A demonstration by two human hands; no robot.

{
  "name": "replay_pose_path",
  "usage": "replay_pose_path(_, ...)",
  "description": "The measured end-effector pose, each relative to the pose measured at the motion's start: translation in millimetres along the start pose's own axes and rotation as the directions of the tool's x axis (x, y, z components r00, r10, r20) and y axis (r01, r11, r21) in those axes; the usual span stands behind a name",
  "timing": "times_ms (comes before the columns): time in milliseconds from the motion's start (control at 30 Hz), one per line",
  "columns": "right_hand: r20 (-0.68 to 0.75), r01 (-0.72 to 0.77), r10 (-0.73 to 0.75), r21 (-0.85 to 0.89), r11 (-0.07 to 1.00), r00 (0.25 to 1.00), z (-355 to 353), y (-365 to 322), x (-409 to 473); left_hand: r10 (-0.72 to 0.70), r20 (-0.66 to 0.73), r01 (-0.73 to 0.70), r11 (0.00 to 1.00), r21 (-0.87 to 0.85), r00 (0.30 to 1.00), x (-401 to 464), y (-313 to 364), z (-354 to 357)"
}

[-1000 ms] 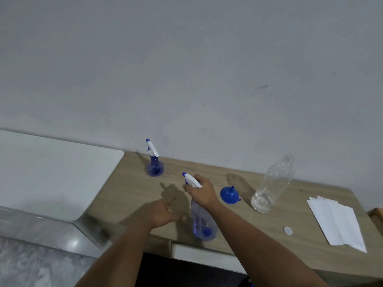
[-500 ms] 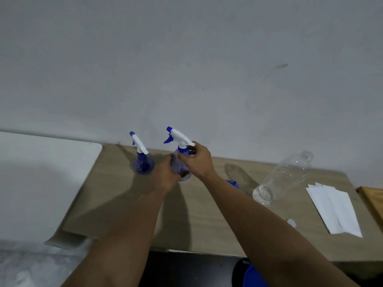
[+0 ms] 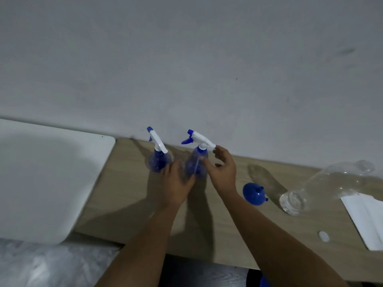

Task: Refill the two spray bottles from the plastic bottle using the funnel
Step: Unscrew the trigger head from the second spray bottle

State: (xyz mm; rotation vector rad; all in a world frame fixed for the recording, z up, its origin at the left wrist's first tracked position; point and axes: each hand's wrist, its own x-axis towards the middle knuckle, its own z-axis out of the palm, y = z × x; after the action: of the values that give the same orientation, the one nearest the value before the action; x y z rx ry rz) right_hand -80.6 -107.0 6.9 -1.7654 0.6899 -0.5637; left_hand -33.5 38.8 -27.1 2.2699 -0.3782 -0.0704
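Two blue spray bottles with white trigger heads stand side by side at the back of the wooden table point(image 3: 128, 204), near the wall. The left spray bottle point(image 3: 158, 160) stands alone. My left hand point(image 3: 177, 184) wraps the lower body of the right spray bottle point(image 3: 196, 162). My right hand point(image 3: 222, 170) is just right of that bottle, fingers spread, its fingertips near the trigger head. The blue funnel point(image 3: 253, 193) lies on the table to the right. Further right stands the clear plastic bottle point(image 3: 323, 187), uncapped, with a little liquid.
A small white cap point(image 3: 323, 236) lies near the table's front right. White folded papers point(image 3: 366, 220) sit at the right edge. A white rounded surface point(image 3: 51, 172) adjoins the table on the left. The grey wall point(image 3: 186, 69) rises behind.
The second spray bottle went from the table's front up and back, and now stands beside the first. My right hand has let go of its neck and opened.
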Motion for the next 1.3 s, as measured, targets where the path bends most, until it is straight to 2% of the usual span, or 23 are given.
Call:
replay_pose_path(67, -0.105, -0.004, 0.011, 0.061, 0.998, 0.994, -3, 9, -24, -0.042, -0.100, 0.046, 0.998, 0.042, 0.994, -12, -16, -15)
replay_pose_path(167, 0.064, -0.040, 0.039, 0.007, 0.999, 0.997, 14, 13, -47, -0.065, -0.143, 0.093, 0.976, 0.199, 0.988, -3, -43, -36)
replay_pose_path(267, 0.292, -0.075, 0.093, -0.073, 0.995, 0.952, 58, 3, -34, -0.065, -0.056, 0.079, 0.950, 0.301, 0.996, 31, -61, -56)
replay_pose_path(333, 0.368, -0.091, 0.132, -0.126, 0.988, 0.920, 94, -8, -16, -0.072, 0.067, 0.054, 0.970, 0.238, 0.995, 52, -64, -62)
replay_pose_path(400, 0.373, -0.106, 0.132, -0.091, 0.990, 0.918, 123, -17, -2, -0.073, 0.156, 0.045, 0.984, 0.174, 0.985, 63, -67, -63)
replay_pose_path(467, 0.349, -0.085, 0.103, -0.065, 0.994, 0.932, 141, -23, 6, -0.091, 0.196, 0.055, 0.982, 0.182, 0.976, 65, -70, -62)
replay_pose_path(600, 0.325, -0.064, 0.080, -0.061, 0.996, 0.942, 148, -27, -1, -0.125, 0.170, 0.096, 0.980, 0.173, 0.977, 48, -65, -69)
replay_pose_path(700, 0.376, -0.060, 0.083, -0.072, 0.996, 0.923, 129, -28, -18, -0.124, 0.189, 0.103, 0.988, 0.114, 0.974, 23, -54, -86)
replay_pose_path(833, 0.413, -0.016, 0.031, -0.040, 0.999, 0.910, 80, -32, -47, 0.002, 0.284, -0.033, 0.994, 0.102, 0.959, -16, -21, -108)
replay_pose_path(900, 0.399, -0.031, 0.036, -0.019, 0.999, 0.916, 49, -34, -62, 0.055, 0.329, -0.066, 0.998, 0.023, 0.943, -38, 4, -105)
replay_pose_path(1033, 0.295, -0.009, 0.001, 0.025, 1.000, 0.956, -23, -23, -87, 0.099, 0.435, -0.104, 0.995, -0.012, 0.895, -77, 47, -67)
replay_pose_path(1167, 0.224, -0.027, 0.020, 0.030, 0.999, 0.974, -96, -2, -100, 0.150, 0.554, -0.149, 0.988, -0.048, 0.819, -107, 85, -8)
replay_pose_path(1300, 0.147, -0.065, 0.064, 0.003, 0.998, 0.987, -164, 28, -106, 0.162, 0.583, -0.127, 0.987, -0.099, 0.796, -133, 111, 50)
